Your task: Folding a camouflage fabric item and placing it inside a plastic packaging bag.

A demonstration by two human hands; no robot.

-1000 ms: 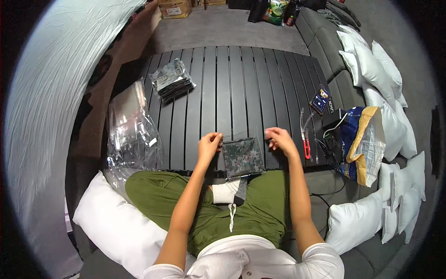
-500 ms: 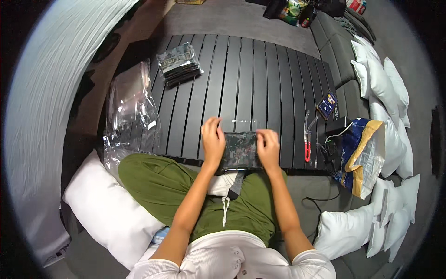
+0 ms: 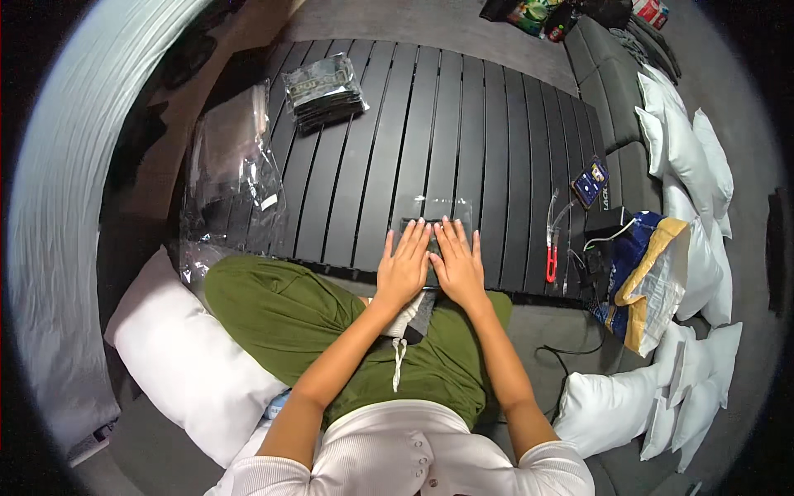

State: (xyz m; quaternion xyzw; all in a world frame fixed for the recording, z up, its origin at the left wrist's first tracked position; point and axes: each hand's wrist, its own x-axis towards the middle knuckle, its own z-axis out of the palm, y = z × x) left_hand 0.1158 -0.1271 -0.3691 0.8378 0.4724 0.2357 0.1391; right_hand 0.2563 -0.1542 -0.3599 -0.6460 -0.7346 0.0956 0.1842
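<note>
A clear plastic bag [image 3: 447, 207] holding a dark camouflage-patterned folded item lies at the table's near edge. My left hand [image 3: 403, 271] and my right hand [image 3: 458, 266] rest flat on it side by side, fingers stretched out and pointing away from me. The hands cover most of the packed item; the bag's transparent top end shows beyond the fingertips. Farther off to the left sits a stack of similar packed camouflage items [image 3: 324, 91].
Loose clear plastic bags [image 3: 230, 174] cover the table's left end. On the right are a phone [image 3: 590, 182], a red-handled tool [image 3: 551, 264], a black box [image 3: 609, 221] and a blue-and-gold bag [image 3: 649, 285]. White pillows [image 3: 608, 409] lie along the grey sofa.
Both hands have gone from holding the bag's side edges to lying flat on top of it, closer together. The view has shifted slightly.
</note>
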